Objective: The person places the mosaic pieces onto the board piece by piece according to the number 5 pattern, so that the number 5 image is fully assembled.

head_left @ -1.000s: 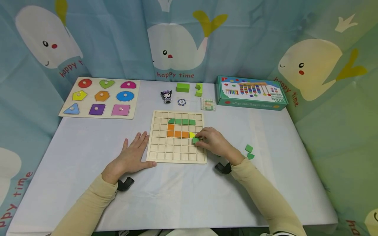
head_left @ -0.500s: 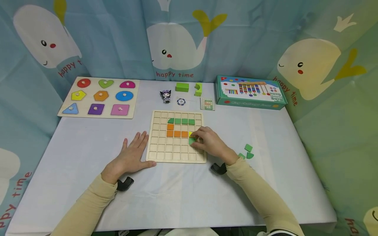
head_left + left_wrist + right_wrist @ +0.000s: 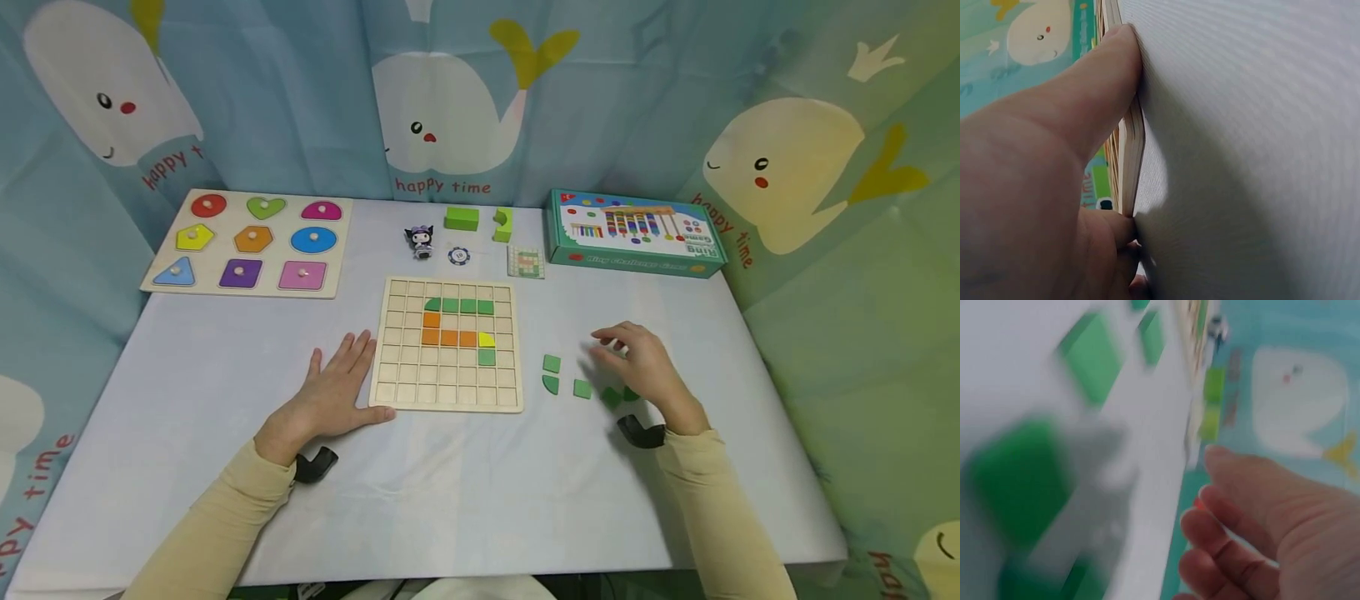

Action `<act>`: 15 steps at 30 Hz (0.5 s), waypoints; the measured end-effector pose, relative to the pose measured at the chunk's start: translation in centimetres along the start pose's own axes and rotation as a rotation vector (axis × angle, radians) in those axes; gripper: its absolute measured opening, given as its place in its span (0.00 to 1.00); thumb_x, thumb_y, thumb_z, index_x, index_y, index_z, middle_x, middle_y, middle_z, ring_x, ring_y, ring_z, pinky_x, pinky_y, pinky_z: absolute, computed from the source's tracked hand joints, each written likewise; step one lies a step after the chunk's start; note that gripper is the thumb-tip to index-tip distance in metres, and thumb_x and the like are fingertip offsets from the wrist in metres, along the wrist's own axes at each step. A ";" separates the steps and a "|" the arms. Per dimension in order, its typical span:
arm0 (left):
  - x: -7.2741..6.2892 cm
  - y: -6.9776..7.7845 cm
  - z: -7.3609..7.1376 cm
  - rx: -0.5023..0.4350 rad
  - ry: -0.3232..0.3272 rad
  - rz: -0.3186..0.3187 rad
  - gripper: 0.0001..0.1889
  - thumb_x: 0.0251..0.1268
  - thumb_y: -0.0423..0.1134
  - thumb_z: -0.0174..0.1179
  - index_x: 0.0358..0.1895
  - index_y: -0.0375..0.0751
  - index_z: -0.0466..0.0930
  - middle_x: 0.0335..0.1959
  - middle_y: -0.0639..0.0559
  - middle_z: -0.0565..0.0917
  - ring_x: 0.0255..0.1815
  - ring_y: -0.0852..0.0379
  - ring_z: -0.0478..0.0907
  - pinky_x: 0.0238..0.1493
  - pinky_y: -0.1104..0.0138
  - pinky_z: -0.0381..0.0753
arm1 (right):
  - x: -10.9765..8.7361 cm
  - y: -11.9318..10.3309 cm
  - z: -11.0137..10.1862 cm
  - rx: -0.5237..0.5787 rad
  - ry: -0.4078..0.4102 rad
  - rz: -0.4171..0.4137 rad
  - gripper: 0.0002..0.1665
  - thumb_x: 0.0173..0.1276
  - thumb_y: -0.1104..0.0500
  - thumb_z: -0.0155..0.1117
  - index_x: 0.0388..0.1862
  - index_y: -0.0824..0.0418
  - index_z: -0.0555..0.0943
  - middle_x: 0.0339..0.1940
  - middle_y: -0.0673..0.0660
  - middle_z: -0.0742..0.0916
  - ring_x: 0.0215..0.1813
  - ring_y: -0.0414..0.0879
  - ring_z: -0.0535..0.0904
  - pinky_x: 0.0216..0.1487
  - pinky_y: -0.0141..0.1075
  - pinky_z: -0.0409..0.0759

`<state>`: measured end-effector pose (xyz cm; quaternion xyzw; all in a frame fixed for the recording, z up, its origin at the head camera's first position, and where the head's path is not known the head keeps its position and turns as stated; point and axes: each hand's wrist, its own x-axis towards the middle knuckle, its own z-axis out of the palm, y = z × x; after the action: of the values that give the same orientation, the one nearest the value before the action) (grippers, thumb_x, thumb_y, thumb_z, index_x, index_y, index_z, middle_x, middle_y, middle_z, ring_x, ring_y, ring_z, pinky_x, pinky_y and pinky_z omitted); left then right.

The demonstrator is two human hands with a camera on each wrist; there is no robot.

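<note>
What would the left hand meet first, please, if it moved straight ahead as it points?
Probably the wooden grid board: its left edge lies just ahead of the left hand, whose thumb seems to touch the board.

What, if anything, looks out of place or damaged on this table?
Nothing really stands out. The coloured tiles sit neatly in the grid board. The loose green pieces lie scattered between it and the right hand, but none shows visible damage.

Left hand [image 3: 326,403] splayed, right hand [image 3: 643,363] raised, loosely curled
</note>
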<state>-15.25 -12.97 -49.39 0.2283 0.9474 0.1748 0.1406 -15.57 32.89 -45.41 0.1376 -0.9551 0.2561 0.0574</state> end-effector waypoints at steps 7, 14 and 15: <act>-0.1 -0.1 0.0 -0.006 -0.004 -0.009 0.58 0.57 0.67 0.62 0.77 0.31 0.43 0.79 0.38 0.41 0.78 0.40 0.35 0.67 0.35 0.31 | -3.1 2.4 -2.0 -0.025 -0.079 0.260 0.16 0.64 0.58 0.71 0.45 0.70 0.84 0.37 0.61 0.84 0.37 0.52 0.76 0.34 0.41 0.74; -0.1 0.1 0.0 -0.001 0.004 -0.001 0.58 0.57 0.68 0.61 0.77 0.31 0.43 0.79 0.38 0.42 0.78 0.40 0.36 0.67 0.34 0.32 | -3.9 3.0 -2.1 -0.020 -0.151 0.349 0.21 0.63 0.52 0.72 0.43 0.70 0.82 0.34 0.58 0.82 0.37 0.51 0.74 0.37 0.43 0.73; 0.0 0.1 0.1 0.003 0.005 0.000 0.58 0.57 0.68 0.61 0.77 0.31 0.43 0.79 0.38 0.41 0.78 0.40 0.35 0.67 0.35 0.32 | -3.8 3.0 -2.1 -0.023 -0.157 0.355 0.22 0.63 0.52 0.72 0.43 0.70 0.82 0.34 0.58 0.82 0.37 0.52 0.74 0.37 0.43 0.73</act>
<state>-15.18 -12.92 -49.40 0.2282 0.9480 0.1737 0.1381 -12.69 37.34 -45.70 -0.0141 -0.9687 0.2398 -0.0619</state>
